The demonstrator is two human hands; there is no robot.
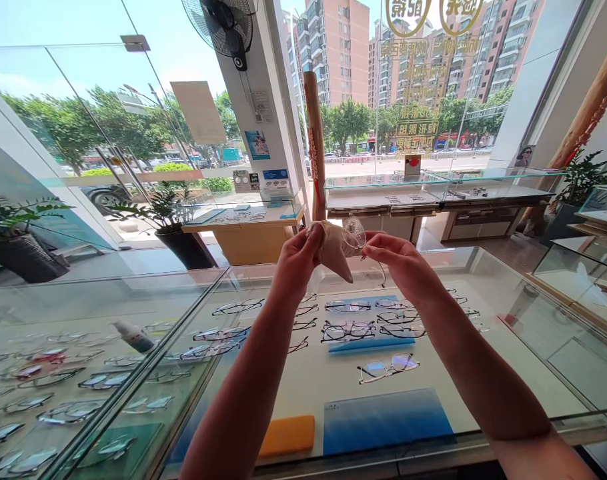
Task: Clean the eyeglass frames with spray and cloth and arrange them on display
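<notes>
My left hand [306, 248] is closed around a bunched beige cloth [335, 253], one corner of which hangs down in a point. Close beside the cloth, my right hand [391, 257] pinches a pair of eyeglasses [354, 233] by the frame; water drops or specks show on the lens. A thin temple arm dangles below the right fingers. Both hands are raised over a glass display case [463, 267]. Under them lie rows of eyeglasses [348, 330], with one clear-lensed pair [388, 367] set nearer to me.
An orange case [287, 435] and a blue gradient sheet [386, 420] lie near the front edge. On the left case stands a small spray bottle [133, 337]. Potted plants [176, 217], a wooden pole [314, 140] and further showcases [383, 193] stand beyond, before the windows.
</notes>
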